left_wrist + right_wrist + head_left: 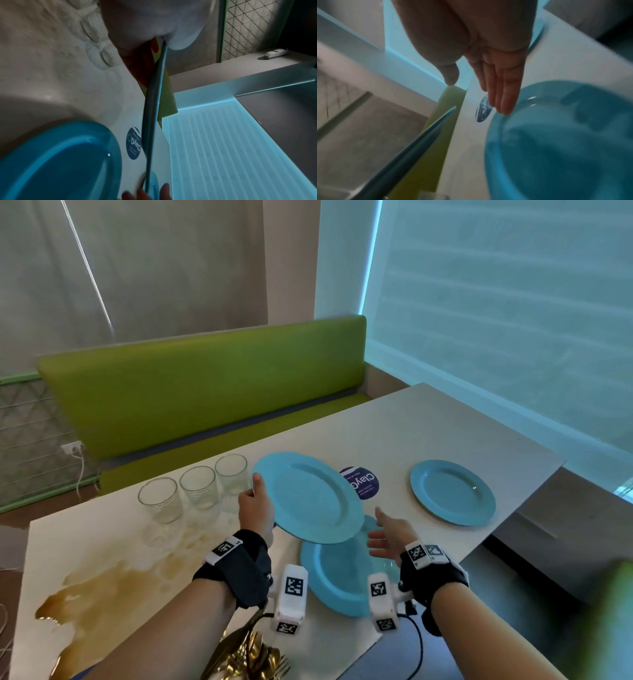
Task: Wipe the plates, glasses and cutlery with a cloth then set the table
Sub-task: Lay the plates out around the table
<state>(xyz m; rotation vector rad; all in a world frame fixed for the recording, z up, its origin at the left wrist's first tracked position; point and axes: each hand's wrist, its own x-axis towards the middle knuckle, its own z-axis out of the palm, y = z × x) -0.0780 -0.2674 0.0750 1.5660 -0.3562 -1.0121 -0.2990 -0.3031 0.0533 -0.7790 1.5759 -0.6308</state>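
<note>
- Pinching a smooth, round blue plate (310,497) by its rim, the left hand (255,508) holds it tilted above another plate (337,580) on the pale table (428,419).
- Right hand (388,537) hovers beside it, fingers straight, holding nothing.
- Three clear glasses (198,491) stand left.

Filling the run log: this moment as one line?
left hand: grips raised plate | right hand: open, empty | two plates on table
</note>
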